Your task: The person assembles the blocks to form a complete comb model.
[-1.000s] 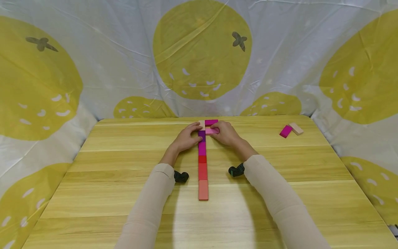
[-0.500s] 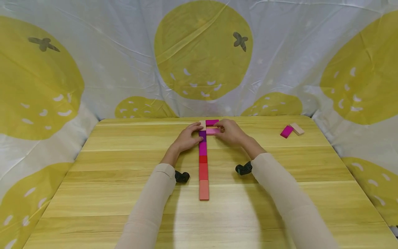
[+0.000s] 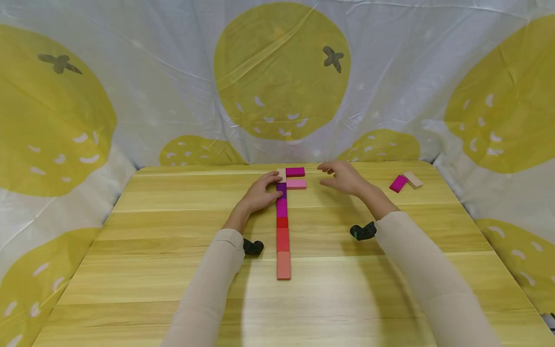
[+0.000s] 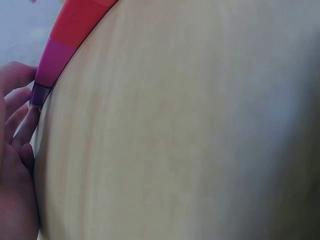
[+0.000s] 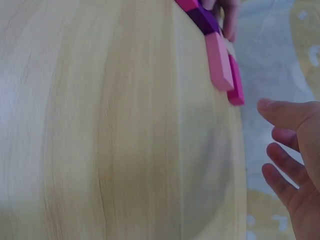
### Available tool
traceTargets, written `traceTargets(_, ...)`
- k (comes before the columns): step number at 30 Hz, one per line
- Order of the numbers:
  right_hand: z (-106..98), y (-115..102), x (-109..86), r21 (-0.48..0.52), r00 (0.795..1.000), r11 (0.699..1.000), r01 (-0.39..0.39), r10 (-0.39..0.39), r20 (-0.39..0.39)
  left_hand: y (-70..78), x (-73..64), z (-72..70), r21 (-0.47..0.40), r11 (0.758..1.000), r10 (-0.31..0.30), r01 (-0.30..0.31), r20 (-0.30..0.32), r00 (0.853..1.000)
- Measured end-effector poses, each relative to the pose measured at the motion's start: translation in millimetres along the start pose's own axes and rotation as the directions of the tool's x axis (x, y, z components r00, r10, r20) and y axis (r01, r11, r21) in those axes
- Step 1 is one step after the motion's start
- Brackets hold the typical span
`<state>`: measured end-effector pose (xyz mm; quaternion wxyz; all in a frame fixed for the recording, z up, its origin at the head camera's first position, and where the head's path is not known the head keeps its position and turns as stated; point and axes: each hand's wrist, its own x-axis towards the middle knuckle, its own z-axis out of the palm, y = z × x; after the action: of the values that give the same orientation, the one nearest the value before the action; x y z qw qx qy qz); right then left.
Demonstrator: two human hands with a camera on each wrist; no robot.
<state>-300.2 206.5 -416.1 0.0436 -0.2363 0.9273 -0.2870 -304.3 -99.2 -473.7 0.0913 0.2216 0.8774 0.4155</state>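
Note:
My left hand (image 3: 260,191) rests at the far end of a line of flat blocks. Its thumb touches the purple block (image 3: 283,189) and its fingertips are at the beige block (image 3: 283,178), which they partly cover. Two side blocks, one magenta (image 3: 295,172) and one pink (image 3: 297,184), lie crosswise to the right of the line with a gap between them. My right hand (image 3: 344,178) hovers to their right, fingers spread and holding nothing. Toward me the line runs on through a magenta block (image 3: 282,207), a red block (image 3: 283,239) and a salmon block (image 3: 284,265).
Farther right on the wooden table (image 3: 173,289), a loose magenta block (image 3: 398,183) lies against a loose beige block (image 3: 413,180). A hanging cloth (image 3: 182,72) with yellow fruit prints stands behind the table's far edge.
My right hand has let go of the pink block and moved right, its fingers spreading apart. The pink block stays beside the line. My left hand has kept its place.

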Motion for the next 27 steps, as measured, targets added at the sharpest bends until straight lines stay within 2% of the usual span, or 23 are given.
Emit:
traceTargets(13, -34, 32, -32.2, -0.002, 0.997, 0.998, -0.069, 0.069, -0.024, 0.8, -0.1, 1.2, 0.010, 1.000, -0.006, 0.006, -0.005, 1.000)
traceTargets(20, -55, 47, -55.3, 0.022, 0.989, 0.989, -0.147, 0.147, -0.006, 2.4, -1.3, 1.5, 0.002, 1.000, 0.001, -0.001, -0.006, 1.000)
traceTargets(27, -71, 64, -75.4, 0.027, 0.984, 0.983, -0.180, 0.180, -0.004, 2.1, -1.2, 1.4, 0.002, 1.000, -0.009, 0.009, -0.003, 1.000)
